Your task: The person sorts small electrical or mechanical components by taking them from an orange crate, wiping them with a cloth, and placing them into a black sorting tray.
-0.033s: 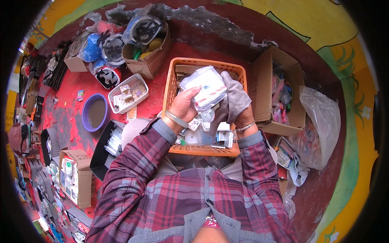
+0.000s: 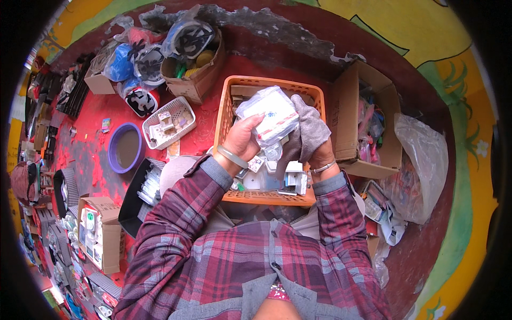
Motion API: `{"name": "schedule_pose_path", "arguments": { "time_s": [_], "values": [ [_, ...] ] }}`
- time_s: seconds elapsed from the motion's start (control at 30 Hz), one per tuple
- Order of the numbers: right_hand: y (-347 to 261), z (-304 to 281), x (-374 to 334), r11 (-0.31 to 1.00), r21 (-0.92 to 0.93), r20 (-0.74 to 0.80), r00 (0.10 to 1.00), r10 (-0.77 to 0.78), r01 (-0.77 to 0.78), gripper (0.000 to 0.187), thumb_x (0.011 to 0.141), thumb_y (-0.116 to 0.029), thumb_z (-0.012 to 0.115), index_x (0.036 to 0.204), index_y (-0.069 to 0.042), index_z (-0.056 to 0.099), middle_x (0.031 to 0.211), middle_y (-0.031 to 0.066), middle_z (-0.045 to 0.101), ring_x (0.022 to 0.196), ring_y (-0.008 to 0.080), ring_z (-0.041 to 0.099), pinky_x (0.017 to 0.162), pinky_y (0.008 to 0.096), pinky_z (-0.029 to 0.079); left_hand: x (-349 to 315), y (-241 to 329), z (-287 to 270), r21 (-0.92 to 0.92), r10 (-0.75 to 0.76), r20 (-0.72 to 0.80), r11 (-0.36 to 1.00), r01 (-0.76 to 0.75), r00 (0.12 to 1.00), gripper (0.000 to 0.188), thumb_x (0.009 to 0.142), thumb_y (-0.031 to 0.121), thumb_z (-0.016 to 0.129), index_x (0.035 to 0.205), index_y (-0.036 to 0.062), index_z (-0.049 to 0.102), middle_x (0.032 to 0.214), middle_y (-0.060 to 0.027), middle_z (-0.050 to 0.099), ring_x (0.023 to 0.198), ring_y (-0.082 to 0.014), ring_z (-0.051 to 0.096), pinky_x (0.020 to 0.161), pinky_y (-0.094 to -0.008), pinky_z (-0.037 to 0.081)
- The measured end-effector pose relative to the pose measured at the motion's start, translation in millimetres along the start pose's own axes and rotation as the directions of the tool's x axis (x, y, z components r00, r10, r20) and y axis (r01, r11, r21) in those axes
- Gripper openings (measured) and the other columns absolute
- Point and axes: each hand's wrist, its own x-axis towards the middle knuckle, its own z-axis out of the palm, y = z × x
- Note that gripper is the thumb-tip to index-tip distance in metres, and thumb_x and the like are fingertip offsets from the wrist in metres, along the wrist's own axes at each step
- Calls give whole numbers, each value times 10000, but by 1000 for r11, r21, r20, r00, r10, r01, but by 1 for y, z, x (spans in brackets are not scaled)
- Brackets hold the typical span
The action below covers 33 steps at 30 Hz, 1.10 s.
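Beneath the packet (image 2: pixel 274 113), a basket (image 2: pixel 261 198) stands beside a carton (image 2: pixel 345 122).

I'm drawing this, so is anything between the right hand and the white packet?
Yes, a gray cloth covers much of the right hand, between it and the white packet. Nothing visible separates the left hand from the packet.

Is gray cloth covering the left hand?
No, the gray cloth covers much of the right hand; the left hand holding the wrapped pack is bare.

Worn red floor (image 2: pixel 98 170): orange basket (image 2: pixel 266 198), white basket (image 2: pixel 169 140), purple basin (image 2: pixel 111 149), cardboard boxes (image 2: pixel 195 88)
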Motion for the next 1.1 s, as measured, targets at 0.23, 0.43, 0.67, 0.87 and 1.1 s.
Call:
{"name": "schedule_pose_path", "arguments": {
  "time_s": [0.23,0.43,0.67,0.87,1.1],
  "values": [
    [10,-10,8,867,-436,48,969,-243,239,334,877,-102,474,1190,16,470,1064,70,547,982,142,532,872,248,409,-2,-2,5,16,58,-49,998,-57,997,415,846,72,480,1230,-32,360,1155,-176,512,1054,-295,528,904,-419,434],
    [-32,-23,8,986,136,-143,987,-78,98,343,893,-221,422,1149,5,452,849,166,616,763,226,592,755,291,479,2,21,-8,147,353,-34,927,-345,935,420,834,67,527,1224,-4,388,1161,-144,518,1065,-271,521,930,-423,414],
    [-9,-9,5,938,339,-83,992,98,-64,282,863,-293,471,981,-39,499,952,83,553,809,198,549,841,348,430,-14,21,18,658,368,728,-137,-740,579,361,698,78,671,1052,98,605,1141,-108,539,1171,-274,416,1000,-390,288],
    [13,-6,-6,884,429,-142,953,268,-185,315,894,-215,489,1156,-41,492,1133,60,534,976,157,544,841,264,457,-17,1,13,604,198,733,-629,-489,650,573,642,100,615,1202,155,507,1368,-157,301,1286,-340,233,1049,-418,171],
    [42,-47,14,913,407,-285,953,97,29,367,841,-49,558,1197,-46,468,1093,-5,519,950,89,505,783,202,435,7,-7,-24,962,501,194,74,-265,843,448,815,217,585,1208,40,462,1227,-163,461,1144,-265,436,966,-360,334]
  ]
}}
